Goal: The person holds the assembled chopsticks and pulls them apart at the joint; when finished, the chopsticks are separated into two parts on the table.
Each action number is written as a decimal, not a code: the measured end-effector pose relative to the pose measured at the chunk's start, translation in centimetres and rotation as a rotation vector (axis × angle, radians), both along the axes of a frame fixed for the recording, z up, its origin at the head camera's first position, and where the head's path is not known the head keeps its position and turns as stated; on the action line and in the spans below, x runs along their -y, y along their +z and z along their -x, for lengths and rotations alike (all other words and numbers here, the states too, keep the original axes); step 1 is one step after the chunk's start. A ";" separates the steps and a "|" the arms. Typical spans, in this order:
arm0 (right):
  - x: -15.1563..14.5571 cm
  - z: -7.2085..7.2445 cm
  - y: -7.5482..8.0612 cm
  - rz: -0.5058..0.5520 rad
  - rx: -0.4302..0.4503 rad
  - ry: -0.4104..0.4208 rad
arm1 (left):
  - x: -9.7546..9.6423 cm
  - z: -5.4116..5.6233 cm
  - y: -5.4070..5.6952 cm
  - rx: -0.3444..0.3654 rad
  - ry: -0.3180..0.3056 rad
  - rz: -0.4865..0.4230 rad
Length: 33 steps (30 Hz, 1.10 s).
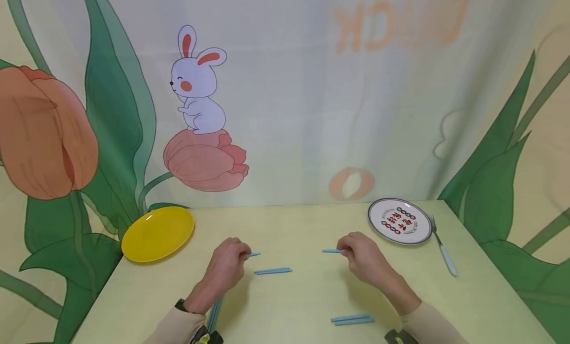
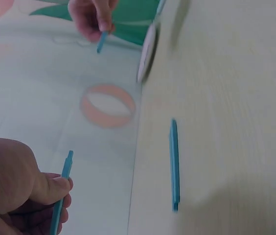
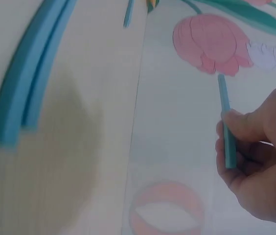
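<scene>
My left hand (image 1: 228,265) pinches a short blue chopstick section (image 2: 67,169) between thumb and fingers, just above the table. Its free end steps down to a narrower tip. Across from it, my right hand (image 1: 362,260) pinches another blue chopstick section (image 3: 223,93), plain and slender at the end that points left. A gap separates the two held pieces. On the table between the hands lies a pair of blue sections (image 1: 272,271), side by side. A second pair (image 1: 353,319) lies near the front, and more blue sticks (image 1: 214,314) are partly hidden below my left wrist.
A yellow plate (image 1: 158,235) stands at the back left of the pale table. At the back right is a white plate (image 1: 400,221) with red print and a dark rim, and a fork (image 1: 445,252) with a light handle beside it. A printed curtain (image 1: 289,111) hangs behind.
</scene>
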State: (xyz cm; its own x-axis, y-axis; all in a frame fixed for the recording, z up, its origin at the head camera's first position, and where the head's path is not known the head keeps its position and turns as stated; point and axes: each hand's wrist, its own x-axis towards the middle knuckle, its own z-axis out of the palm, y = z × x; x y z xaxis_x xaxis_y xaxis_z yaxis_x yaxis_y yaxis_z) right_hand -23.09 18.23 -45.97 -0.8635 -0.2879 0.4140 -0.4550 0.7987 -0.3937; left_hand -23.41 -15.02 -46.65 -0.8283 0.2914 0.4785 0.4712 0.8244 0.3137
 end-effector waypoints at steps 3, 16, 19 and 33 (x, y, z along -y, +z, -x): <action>0.2 0.0 -0.2 0.000 0.025 0.104 | -0.4 0.2 0.0 0.024 -0.056 -0.017; -0.2 -0.3 -0.8 0.009 0.047 0.160 | -1.0 0.2 -0.1 0.033 -0.051 -0.002; -0.2 -0.4 -0.8 0.012 0.055 0.163 | -1.0 0.3 -0.1 0.034 -0.055 -0.005; -0.6 -1.6 -0.6 0.017 0.122 0.158 | -1.7 0.7 -0.4 0.097 -0.060 -0.038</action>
